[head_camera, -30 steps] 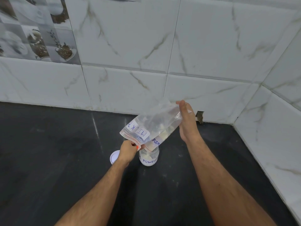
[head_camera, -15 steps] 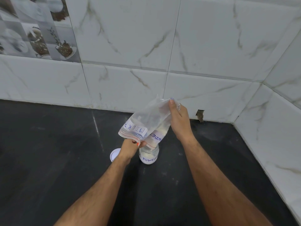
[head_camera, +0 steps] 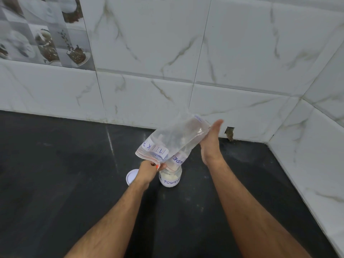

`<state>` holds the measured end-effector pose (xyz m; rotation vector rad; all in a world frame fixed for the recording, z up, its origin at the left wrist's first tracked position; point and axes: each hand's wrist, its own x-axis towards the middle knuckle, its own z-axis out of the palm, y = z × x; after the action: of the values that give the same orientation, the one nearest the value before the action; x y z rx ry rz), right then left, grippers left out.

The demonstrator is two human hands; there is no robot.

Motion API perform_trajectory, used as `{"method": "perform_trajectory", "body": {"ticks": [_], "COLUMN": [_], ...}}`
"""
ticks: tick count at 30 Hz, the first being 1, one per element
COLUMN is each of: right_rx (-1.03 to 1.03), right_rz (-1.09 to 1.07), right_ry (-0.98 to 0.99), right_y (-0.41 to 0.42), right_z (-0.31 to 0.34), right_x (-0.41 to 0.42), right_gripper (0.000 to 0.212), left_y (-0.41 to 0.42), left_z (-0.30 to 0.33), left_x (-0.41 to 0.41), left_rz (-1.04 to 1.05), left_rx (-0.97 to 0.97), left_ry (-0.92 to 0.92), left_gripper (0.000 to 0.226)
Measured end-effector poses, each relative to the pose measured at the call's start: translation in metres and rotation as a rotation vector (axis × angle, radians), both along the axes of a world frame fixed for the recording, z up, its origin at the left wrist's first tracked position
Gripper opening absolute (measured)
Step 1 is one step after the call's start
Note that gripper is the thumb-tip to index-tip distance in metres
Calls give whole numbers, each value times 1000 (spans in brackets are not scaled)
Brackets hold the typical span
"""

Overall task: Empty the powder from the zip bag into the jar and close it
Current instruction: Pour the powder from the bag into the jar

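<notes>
Zip bag [head_camera: 173, 141] tilted mouth-down over the open jar [head_camera: 170, 178], which stands on the black worktop [head_camera: 55, 183] near its back edge. Left hand [head_camera: 149, 169] pinches the bag's lower zip edge, fingers curled; right hand [head_camera: 209, 144] flat, fingers straight together against the raised bag bottom. White lid [head_camera: 131, 176] lies just left of the jar.

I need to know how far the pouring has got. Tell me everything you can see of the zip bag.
The zip bag is clear, thin plastic with a pinkish zip edge and white labels handwritten in blue. It is tilted, mouth down over the open jar, closed end raised toward the wall. It looks nearly empty, with some white powder clinging inside. The left hand pinches its zip edge; the right hand lies flat against its raised end.
</notes>
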<state>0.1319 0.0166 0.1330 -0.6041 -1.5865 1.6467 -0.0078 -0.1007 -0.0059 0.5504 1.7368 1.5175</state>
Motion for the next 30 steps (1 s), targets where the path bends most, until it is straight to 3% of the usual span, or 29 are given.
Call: {"method": "perform_trajectory", "body": {"ticks": [3,6,10,19,22,26,30], "right_rx": [-258,-391,-324,-223,-190,-162,-174], "right_rz": [-116,-33,162,140,197,222,297], "right_ry": [53,-71,-153,-134,-155,-108,-78], "right_y": [15,22,15,-1,-6,-12,-20], "right_z": [-19,-35,-33,-28,-31,-33,-33], "right_x": [-2,-2,-4,-12,-9,-9,-14], "right_gripper": [103,107,107,94,93,72,70], "left_y": [0,-2,-1,-2,-1,1,3], "left_z": [2,3,5,12,15,16,23], "left_x": [1,1,0,2,3,3,9], "left_rz": [-8,-17,-27,8,18,25,-3], "left_rx": [1,-8,-22,3,-3,2,19], "left_ry": [12,17,-4,-74,-105,-112,-91], "left_gripper": [19,24,28,31,19,2,26]}}
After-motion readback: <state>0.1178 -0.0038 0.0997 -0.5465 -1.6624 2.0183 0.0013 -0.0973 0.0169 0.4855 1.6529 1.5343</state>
